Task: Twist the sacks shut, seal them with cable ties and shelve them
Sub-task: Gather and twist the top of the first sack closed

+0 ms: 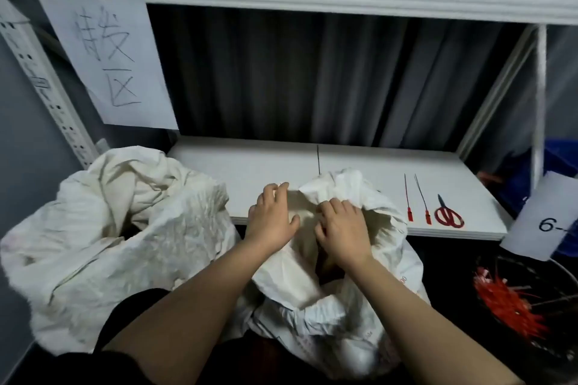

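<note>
Fingers [283, 189] of our left hand [272, 217] are curling over the near-left rim of the open sack [337, 300], gripping the cloth; fingers [336, 206] of our right hand [344, 233] are pinching a fold of the same rim, just beside the left hand. We are holding both hands over the sack's mouth, which is gaping open, not yet twisted.

Item, open sack: white woven cloth, standing on the floor in front of us, its far edge leaning against the front of the white shelf [266, 172].

Item, second sack [125, 237]: white, crumpled, lying to our left, its top resting against the shelf's left end.

Item, two cable ties [410, 214]: thin dark stems with red tags, lying side by side on the shelf, right of the open sack.

Item, scissors [448, 216]: red handles, lying just right of the ties, near the shelf's front edge.

Item, bundle of red ties [506, 303]: lying in a dark bin at lower right, well apart from our hands.

Item, paper sign [109, 56]: handwritten, hanging from the upper shelf at left.

Item, thin dark stem [318, 159]: standing up behind the sack; we cannot tell what it is.
</note>
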The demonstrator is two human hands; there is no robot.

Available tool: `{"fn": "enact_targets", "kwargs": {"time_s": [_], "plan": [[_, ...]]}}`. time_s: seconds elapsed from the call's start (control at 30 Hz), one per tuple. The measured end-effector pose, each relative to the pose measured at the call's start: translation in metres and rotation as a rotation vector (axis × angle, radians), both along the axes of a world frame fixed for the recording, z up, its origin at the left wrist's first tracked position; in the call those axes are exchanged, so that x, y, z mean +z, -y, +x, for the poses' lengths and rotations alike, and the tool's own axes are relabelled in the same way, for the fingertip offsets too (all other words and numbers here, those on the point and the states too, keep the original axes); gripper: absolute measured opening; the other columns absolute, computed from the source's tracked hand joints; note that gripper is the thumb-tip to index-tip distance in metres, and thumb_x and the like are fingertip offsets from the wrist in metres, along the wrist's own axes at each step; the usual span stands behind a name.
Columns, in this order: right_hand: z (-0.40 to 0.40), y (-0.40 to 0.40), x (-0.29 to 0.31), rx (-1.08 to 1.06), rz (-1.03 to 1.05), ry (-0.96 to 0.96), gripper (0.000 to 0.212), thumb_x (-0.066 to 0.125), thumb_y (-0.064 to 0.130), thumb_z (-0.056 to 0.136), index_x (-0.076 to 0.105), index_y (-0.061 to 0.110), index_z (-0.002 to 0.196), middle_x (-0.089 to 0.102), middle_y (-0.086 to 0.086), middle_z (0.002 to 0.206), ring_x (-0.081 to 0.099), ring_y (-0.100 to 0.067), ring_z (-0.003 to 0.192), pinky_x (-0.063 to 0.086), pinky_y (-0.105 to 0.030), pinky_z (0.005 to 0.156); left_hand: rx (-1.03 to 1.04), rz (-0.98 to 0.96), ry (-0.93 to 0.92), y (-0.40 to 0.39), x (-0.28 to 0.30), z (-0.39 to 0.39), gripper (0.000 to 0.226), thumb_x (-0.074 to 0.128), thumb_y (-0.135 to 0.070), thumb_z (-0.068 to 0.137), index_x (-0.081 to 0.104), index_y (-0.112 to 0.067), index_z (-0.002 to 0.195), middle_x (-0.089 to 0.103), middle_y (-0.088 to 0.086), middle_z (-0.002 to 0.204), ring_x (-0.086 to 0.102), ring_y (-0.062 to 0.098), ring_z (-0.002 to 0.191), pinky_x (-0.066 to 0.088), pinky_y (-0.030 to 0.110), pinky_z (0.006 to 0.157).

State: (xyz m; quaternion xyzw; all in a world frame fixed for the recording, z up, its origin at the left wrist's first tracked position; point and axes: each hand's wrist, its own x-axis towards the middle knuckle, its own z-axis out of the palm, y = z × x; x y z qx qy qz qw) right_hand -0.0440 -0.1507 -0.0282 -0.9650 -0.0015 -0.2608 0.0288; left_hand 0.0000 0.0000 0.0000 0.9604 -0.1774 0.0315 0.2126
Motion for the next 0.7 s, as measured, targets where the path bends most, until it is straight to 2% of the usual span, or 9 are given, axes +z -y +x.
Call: {"fn": "enact_targets", "kwargs": {"time_s": [0.17,0.27,0.33,0.4,0.47,0.5,0.6,0.67,0.7], "plan": [[-0.005,0.028,0.001,-0.072,0.099,0.205,0.026,0.047,0.033,0.085,0.060,0.019,0.102,0.059,0.001,0.099,0.054,-0.022,0.089,0.036,-0.035,0.077,0.062,-0.035,0.121,0.015,-0.013,0.004,0.072,0.051,-0.043,0.091,0.018,-0.018,0.150,0.016,0.008,0.154,0.022,0.025,0.142,0.028,0.038,0.109],[-0.006,0.050,0.011,-0.197,0.330,0.287,0.031,0.046,0.035,0.091,0.056,0.017,0.116,0.057,0.000,0.116,0.050,-0.019,0.109,0.030,-0.033,0.090,0.058,-0.061,0.134,0.019,-0.015,0.015,0.065,0.041,-0.049,0.095,0.018,-0.022,0.150,0.015,0.006,0.156,0.020,0.024,0.143,0.027,0.040,0.110],[-0.005,0.068,0.015,-0.339,0.534,0.218,0.035,0.043,0.036,0.096,0.052,0.017,0.125,0.053,-0.001,0.128,0.045,-0.019,0.121,0.027,-0.035,0.101,0.058,-0.091,0.060,0.022,-0.013,0.024,0.058,0.034,-0.050,0.097,0.024,-0.027,0.149,0.018,0.003,0.157,0.021,0.023,0.143,0.026,0.041,0.111],[-0.001,0.091,0.016,-0.450,0.748,0.037,0.047,0.038,0.043,0.099,0.046,0.015,0.135,0.045,-0.008,0.140,0.040,-0.025,0.130,0.026,-0.042,0.107,0.075,-0.142,-0.023,0.024,-0.009,0.033,0.051,0.030,-0.050,0.099,0.033,-0.030,0.146,0.023,0.000,0.157,0.026,0.023,0.142,0.028,0.041,0.110],[0.002,0.107,0.015,-0.459,0.941,-0.196,0.058,0.033,0.049,0.099,0.036,0.013,0.143,0.034,-0.015,0.149,0.033,-0.031,0.136,0.025,-0.044,0.110,0.088,-0.187,-0.101,0.026,-0.004,0.038,0.047,0.030,-0.049,0.099,0.044,-0.031,0.140,0.026,-0.002,0.156,0.031,0.024,0.139,0.032,0.040,0.107],[0.004,0.113,0.011,-0.427,0.955,-0.297,0.059,0.032,0.049,0.099,0.033,0.012,0.145,0.030,-0.016,0.151,0.029,-0.032,0.138,0.025,-0.044,0.111,0.087,-0.197,-0.133,0.027,-0.002,0.039,0.045,0.031,-0.048,0.099,0.050,-0.030,0.135,0.027,-0.003,0.155,0.034,0.024,0.137,0.033,0.038,0.105],[0.011,0.118,0.007,-0.341,1.039,-0.415,0.055,0.035,0.045,0.099,0.038,0.012,0.143,0.036,-0.013,0.148,0.035,-0.031,0.133,0.032,-0.038,0.107,0.074,-0.198,-0.170,0.029,-0.001,0.040,0.043,0.033,-0.049,0.098,0.060,-0.027,0.124,0.029,-0.002,0.153,0.040,0.024,0.132,0.036,0.035,0.101],[0.014,0.115,0.007,-0.319,1.148,-0.408,0.045,0.043,0.038,0.096,0.051,0.010,0.131,0.047,-0.012,0.136,0.048,-0.027,0.116,0.039,-0.034,0.091,0.080,-0.180,-0.149,0.029,0.001,0.041,0.046,0.033,-0.049,0.098,0.065,-0.023,0.118,0.033,-0.001,0.152,0.041,0.023,0.132,0.036,0.035,0.101],[0.014,0.113,0.005,-0.310,1.147,-0.397,0.036,0.044,0.034,0.095,0.058,0.008,0.116,0.052,-0.013,0.127,0.050,-0.025,0.103,0.040,-0.033,0.081,0.088,-0.154,-0.128,0.029,0.002,0.041,0.047,0.033,-0.048,0.098,0.067,-0.020,0.114,0.035,-0.001,0.151,0.040,0.022,0.132,0.036,0.036,0.101]]}}
